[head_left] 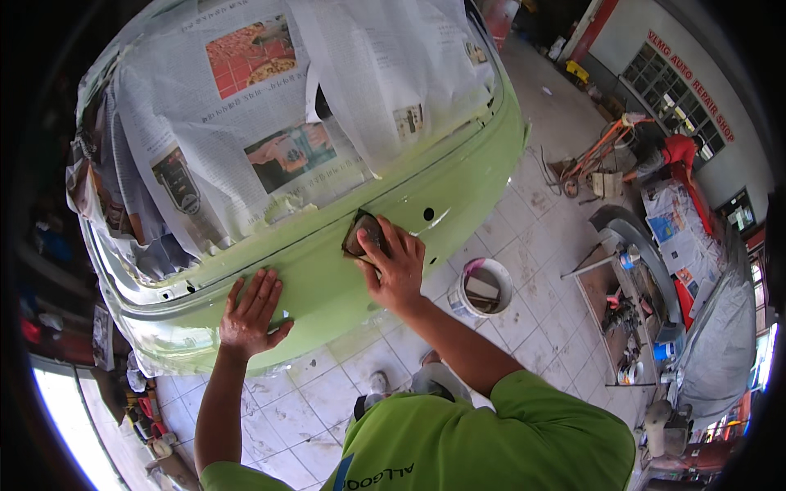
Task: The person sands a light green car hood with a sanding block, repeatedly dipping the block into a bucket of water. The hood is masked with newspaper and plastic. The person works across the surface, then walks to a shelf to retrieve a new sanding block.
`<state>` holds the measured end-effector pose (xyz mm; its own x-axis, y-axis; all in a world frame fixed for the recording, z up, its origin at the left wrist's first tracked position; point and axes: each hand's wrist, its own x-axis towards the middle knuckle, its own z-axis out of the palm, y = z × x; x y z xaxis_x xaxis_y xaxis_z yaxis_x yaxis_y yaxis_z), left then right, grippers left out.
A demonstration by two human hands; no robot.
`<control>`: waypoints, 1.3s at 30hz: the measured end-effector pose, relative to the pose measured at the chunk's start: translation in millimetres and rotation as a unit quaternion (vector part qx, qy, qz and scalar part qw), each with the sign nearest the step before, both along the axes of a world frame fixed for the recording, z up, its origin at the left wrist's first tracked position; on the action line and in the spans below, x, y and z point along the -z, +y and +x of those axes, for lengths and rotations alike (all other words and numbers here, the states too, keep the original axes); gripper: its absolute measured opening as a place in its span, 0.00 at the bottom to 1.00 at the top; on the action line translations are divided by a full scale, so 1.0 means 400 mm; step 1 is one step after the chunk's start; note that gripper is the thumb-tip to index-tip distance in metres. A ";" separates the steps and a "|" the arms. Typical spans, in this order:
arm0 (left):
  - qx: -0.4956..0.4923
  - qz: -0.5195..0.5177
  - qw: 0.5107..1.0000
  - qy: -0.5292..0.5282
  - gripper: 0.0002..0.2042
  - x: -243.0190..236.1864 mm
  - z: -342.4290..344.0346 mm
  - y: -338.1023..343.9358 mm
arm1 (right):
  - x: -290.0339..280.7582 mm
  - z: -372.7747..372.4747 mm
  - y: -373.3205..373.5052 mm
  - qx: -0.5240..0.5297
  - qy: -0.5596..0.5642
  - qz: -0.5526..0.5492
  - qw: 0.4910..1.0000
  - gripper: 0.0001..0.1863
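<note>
A pale green car bumper (pixel 458 180) curves across the middle, below a body covered with taped newspaper sheets (pixel 205 106). My right hand (pixel 391 262) grips a dark, squarish sanding pad (pixel 361 231) against the bumper, just left of a round black hole in it. My left hand (pixel 254 315) lies on the bumper further left, fingers stretched out and slightly apart, holding nothing. Both forearms reach up from the lower edge.
A white bucket (pixel 502 274) with things inside stands on the tiles below the bumper. At right are a cluttered workbench (pixel 610 319), curved grey panels, a covered vehicle and a bending person in red (pixel 679 151) beside orange equipment. Tools lie at lower left.
</note>
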<state>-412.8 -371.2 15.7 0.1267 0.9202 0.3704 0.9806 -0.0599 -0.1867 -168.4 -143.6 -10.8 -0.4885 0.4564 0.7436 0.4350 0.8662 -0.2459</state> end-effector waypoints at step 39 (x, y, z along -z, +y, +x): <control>0.189 -0.215 0.956 0.067 0.39 -0.091 0.465 0.912 | 0.304 0.222 0.212 0.112 0.341 -0.257 0.897 0.38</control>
<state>-226.6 -6.3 52.1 0.5004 0.8625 -0.0753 0.8423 -0.5051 -0.1882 -79.6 -58.9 -132.6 0.1471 0.8551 0.4972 0.1793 0.4713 -0.8636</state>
